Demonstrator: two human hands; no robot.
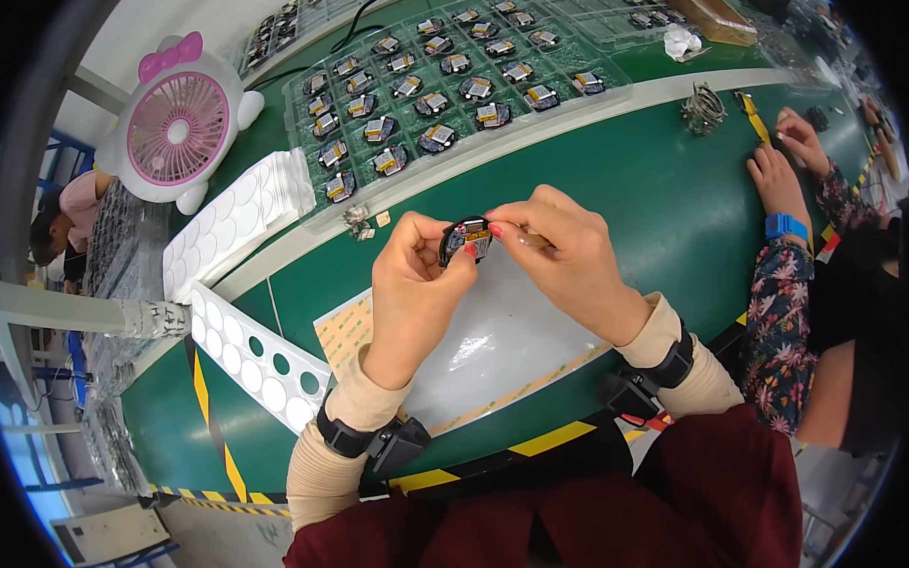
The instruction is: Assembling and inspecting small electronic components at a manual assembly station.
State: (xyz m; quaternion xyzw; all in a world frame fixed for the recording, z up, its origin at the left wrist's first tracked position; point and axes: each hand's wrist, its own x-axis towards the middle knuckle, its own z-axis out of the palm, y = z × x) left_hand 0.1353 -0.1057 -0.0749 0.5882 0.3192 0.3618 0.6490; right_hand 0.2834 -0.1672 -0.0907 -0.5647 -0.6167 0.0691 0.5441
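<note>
My left hand [413, 290] grips a small round black electronic module [461, 243] between thumb and fingers. A silvery part and a yellow-orange label show on its face. At the module's upper right edge, the thumb and forefinger of my right hand [566, 252] are pinched together; a thin, pale sliver shows under those fingers, too small to name. Both hands hover over a glossy grey-white sheet [496, 328] with a tan printed adhesive strip [346, 333] along its edge. Left of the sheet lies a white strip of round stickers [239, 354], with several dark round gaps.
Clear trays of similar round modules [433, 104] fill the far side. A stack of sticker sheets [242, 216] and a pink-and-white fan [179, 133] stand left. Small metal parts [356, 223] lie beyond my left hand. At right, a co-worker's hands [776, 173] work near a wire bundle [704, 110].
</note>
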